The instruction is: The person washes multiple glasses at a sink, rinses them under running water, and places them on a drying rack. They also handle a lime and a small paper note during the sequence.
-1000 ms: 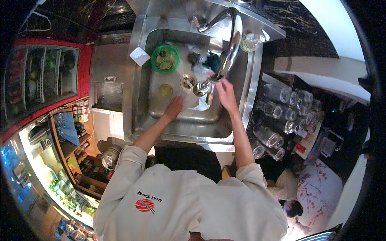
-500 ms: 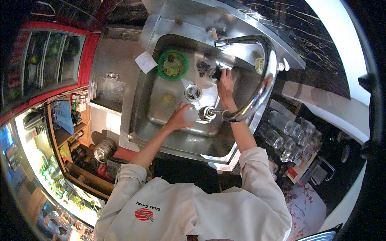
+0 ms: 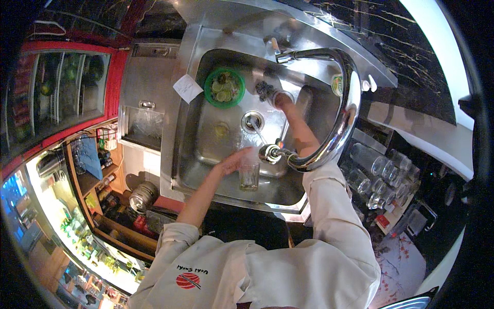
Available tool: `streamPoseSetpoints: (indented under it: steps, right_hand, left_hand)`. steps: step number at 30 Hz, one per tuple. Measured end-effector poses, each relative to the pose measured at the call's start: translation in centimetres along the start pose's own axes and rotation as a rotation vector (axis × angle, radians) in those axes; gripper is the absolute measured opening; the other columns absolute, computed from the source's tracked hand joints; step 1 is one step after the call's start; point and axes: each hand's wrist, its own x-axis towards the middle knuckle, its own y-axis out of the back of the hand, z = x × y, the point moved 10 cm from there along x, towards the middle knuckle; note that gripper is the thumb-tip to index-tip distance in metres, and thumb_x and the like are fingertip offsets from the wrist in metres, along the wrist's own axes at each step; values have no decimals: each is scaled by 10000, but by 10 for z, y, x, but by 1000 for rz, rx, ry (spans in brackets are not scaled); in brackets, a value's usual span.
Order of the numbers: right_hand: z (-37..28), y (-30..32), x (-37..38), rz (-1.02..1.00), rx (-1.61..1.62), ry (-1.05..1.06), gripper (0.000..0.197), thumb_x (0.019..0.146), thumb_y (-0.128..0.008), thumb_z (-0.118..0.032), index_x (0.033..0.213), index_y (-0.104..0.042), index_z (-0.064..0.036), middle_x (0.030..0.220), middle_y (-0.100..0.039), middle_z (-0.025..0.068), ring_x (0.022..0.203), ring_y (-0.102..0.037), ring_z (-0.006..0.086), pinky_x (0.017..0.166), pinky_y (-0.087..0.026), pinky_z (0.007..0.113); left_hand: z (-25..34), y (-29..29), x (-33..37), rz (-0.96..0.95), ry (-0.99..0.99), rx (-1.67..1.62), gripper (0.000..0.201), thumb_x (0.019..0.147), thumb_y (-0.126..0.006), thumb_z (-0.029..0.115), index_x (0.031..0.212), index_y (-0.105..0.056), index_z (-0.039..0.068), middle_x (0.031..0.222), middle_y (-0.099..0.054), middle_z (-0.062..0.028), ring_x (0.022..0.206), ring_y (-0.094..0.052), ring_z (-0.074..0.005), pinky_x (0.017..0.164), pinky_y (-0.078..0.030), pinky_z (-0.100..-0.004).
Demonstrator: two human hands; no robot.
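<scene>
In a steel sink (image 3: 206, 154), my left hand (image 3: 237, 161) is at the upper end of a clear drinking glass (image 3: 249, 179), its fingers closed round it and slightly blurred. The glass lies below the spout (image 3: 269, 153), from which a thin stream of water runs toward the drain (image 3: 252, 121). My right hand (image 3: 284, 103) reaches to the far right of the sink. Its fingers are closed at the rim of a second clear glass (image 3: 289, 95), partly hidden by the hand. Beside that glass lies a cluster of small dark lumps (image 3: 264, 90).
A green strainer basket (image 3: 208, 98) with lime slices sits at the far left of the sink. A white paper (image 3: 188, 88) lies on the sink's left edge. The curved chrome faucet (image 3: 352, 103) arches over the right side. Several clear glasses (image 3: 381, 166) stand right of the sink.
My left hand has drawn nearer me with its glass, now seen below the spout. My right hand no longer shows the dark item and is at a clear glass. The view has shifted slightly.
</scene>
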Motion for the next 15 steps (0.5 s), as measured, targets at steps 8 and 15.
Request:
streamPoseSetpoints:
  steps: [8,15]
  right_hand:
    - [18,3,-13,170,182,-19,251,859,-461,-88,1028,-567,64,1042,-575,298,936,-558,436,879,-455,450]
    - [-22,26,-176,549,286,450,296,930,-474,-212,1086,-550,28,1074,-579,250,957,-559,399,848,-447,443]
  left_hand:
    - [3,-19,-20,-230,-53,-203,488,899,-567,431,1210,-521,58,1031,-631,-99,918,-629,-241,806,-528,-399]
    - [29,-10,-1,-220,-56,607,508,806,-712,317,1212,-540,65,1093,-631,-93,989,-594,-209,851,-496,-387]
